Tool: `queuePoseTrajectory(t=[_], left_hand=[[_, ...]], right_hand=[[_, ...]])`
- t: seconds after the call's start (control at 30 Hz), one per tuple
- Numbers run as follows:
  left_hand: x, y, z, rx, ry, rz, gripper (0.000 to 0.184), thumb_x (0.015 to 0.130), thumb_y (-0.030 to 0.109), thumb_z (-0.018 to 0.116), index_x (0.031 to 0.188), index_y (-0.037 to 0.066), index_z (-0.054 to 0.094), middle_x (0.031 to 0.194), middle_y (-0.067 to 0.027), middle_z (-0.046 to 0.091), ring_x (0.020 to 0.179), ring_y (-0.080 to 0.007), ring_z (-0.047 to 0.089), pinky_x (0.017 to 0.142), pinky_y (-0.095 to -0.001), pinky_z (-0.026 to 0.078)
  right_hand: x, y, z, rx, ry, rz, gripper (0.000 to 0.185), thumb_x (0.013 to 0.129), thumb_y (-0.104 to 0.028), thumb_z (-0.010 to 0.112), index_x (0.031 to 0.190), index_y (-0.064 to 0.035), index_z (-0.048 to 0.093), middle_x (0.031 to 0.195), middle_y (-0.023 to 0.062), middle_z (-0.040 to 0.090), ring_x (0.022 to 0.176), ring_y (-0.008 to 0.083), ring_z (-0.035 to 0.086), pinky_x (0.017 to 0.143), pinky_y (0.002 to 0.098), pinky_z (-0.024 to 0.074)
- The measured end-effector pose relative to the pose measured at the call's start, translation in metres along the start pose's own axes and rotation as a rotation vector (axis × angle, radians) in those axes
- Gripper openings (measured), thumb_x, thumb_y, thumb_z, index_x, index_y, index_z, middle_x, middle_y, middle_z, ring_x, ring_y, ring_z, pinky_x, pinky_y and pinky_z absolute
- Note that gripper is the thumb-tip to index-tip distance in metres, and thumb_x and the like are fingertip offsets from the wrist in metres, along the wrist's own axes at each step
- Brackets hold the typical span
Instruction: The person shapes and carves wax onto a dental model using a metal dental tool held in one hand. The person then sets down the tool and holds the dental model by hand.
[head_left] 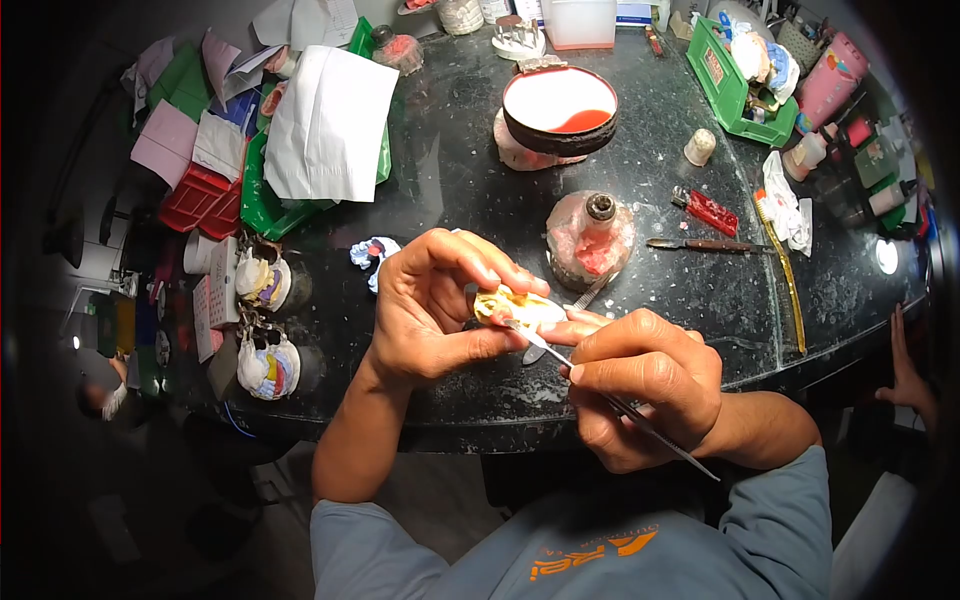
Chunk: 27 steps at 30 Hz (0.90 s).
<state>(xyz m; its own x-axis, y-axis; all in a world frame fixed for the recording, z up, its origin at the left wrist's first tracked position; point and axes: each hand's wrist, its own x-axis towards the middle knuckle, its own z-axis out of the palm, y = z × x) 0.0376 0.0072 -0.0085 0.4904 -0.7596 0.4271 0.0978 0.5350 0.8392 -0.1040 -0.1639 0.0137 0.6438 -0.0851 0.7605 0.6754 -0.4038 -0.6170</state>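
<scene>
My left hand [425, 305] is closed around a small white and yellow dental cast [540, 308], holding it above the bench between thumb and fingers. Pinched in my right hand [650, 385] is a slim metal wax carver [655, 432]. Its flat tip touches the cast's near side, close to my left thumb. Part of the cast is hidden by fingers. Beneath my hands lies another metal instrument [592, 291], partly covered. Just beyond them stands a squat glass spirit burner [568, 250] with pinkish wax stains. A crumpled blue and white piece [373, 254] sits beside my left hand.
A dark bowl [560, 138] with red material stands further back. To the right lie a red lighter [712, 212], a knife [710, 245] and a yellow strip [785, 270]. Mounted casts [268, 368] stand left, near green trays [262, 205]. Another person's hand [908, 375] shows far right.
</scene>
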Motion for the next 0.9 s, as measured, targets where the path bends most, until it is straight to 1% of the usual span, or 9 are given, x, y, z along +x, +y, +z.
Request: queuePoseTrajectory(t=[0.03, 0.13, 0.43, 0.53, 0.63, 0.83, 0.9], left_hand=[[0.0002, 0.0, 0.0001, 0.001, -0.002, 0.003, 0.047, 0.07, -0.021, 0.077, 0.105, 0.001, 0.054, 0.11, -0.0187, 0.064, 0.111, -0.0303, 0.067, 0.094, -0.0423, 0.06], [-0.0002, 0.0004, -0.0003, 0.003, -0.002, -0.003, 0.047, 0.07, -0.021, 0.077, 0.105, 0.001, 0.054, 0.11, -0.0188, 0.064, 0.111, -0.0304, 0.067, 0.094, -0.0425, 0.06], [-0.0002, 0.0002, -0.0002, -0.002, -0.004, 0.0, 0.046, 0.071, -0.02, 0.077, 0.105, 0.001, 0.054, 0.11, -0.0191, 0.064, 0.112, -0.0304, 0.067, 0.094, -0.0426, 0.059], [-0.0008, -0.0004, -0.001, -0.002, -0.004, 0.0, 0.046, 0.071, -0.02, 0.077, 0.105, 0.001, 0.054, 0.11, -0.0191, 0.064, 0.112, -0.0303, 0.067, 0.095, -0.0424, 0.059], [-0.0002, -0.0005, -0.0009, 0.0, -0.007, 0.006, 0.046, 0.071, -0.02, 0.077, 0.105, 0.001, 0.054, 0.11, -0.0191, 0.064, 0.112, -0.0303, 0.067, 0.095, -0.0425, 0.059], [-0.0002, 0.0, -0.0004, -0.002, -0.003, 0.005, 0.046, 0.071, -0.021, 0.076, 0.105, 0.001, 0.054, 0.11, -0.0191, 0.064, 0.112, -0.0303, 0.067, 0.095, -0.0422, 0.059], [-0.0002, 0.0003, -0.0007, 0.0, -0.003, 0.002, 0.046, 0.071, -0.021, 0.076, 0.105, 0.001, 0.054, 0.11, -0.0193, 0.064, 0.112, -0.0303, 0.067, 0.094, -0.042, 0.059]], right_hand=[[0.0004, -0.0005, -0.0005, -0.001, -0.002, 0.002, 0.023, 0.067, 0.008, 0.072, 0.087, 0.0008, 0.065, 0.078, 0.0119, 0.065, 0.072, 0.0254, 0.073, 0.067, 0.035, 0.0614], [0.0001, -0.0007, -0.0041, -0.005, -0.052, -0.002, 0.03, 0.069, 0.012, 0.068, 0.096, -0.0012, 0.063, 0.081, 0.0109, 0.064, 0.081, 0.0277, 0.076, 0.07, 0.0361, 0.0618], [0.0, -0.002, -0.0039, -0.004, -0.06, 0.014, 0.03, 0.07, 0.012, 0.069, 0.096, -0.0017, 0.062, 0.081, 0.011, 0.064, 0.082, 0.0281, 0.076, 0.073, 0.0373, 0.0623], [-0.0006, -0.0013, -0.0039, -0.014, -0.066, 0.011, 0.03, 0.071, 0.012, 0.069, 0.096, -0.002, 0.063, 0.081, 0.0107, 0.064, 0.082, 0.0278, 0.076, 0.071, 0.0362, 0.0621], [-0.0008, 0.0023, 0.0004, -0.004, 0.001, -0.017, 0.023, 0.067, 0.008, 0.073, 0.088, 0.0008, 0.066, 0.08, 0.0121, 0.066, 0.069, 0.023, 0.072, 0.062, 0.0323, 0.0598], [-0.0007, 0.0011, -0.0004, -0.008, -0.003, -0.01, 0.024, 0.067, 0.007, 0.073, 0.088, 0.0008, 0.066, 0.08, 0.0123, 0.066, 0.069, 0.0232, 0.072, 0.062, 0.0325, 0.0598], [0.0005, -0.0001, -0.0025, -0.014, -0.031, -0.013, 0.028, 0.068, 0.01, 0.07, 0.093, -0.0012, 0.064, 0.08, 0.0112, 0.065, 0.073, 0.0235, 0.073, 0.06, 0.0316, 0.0586]])
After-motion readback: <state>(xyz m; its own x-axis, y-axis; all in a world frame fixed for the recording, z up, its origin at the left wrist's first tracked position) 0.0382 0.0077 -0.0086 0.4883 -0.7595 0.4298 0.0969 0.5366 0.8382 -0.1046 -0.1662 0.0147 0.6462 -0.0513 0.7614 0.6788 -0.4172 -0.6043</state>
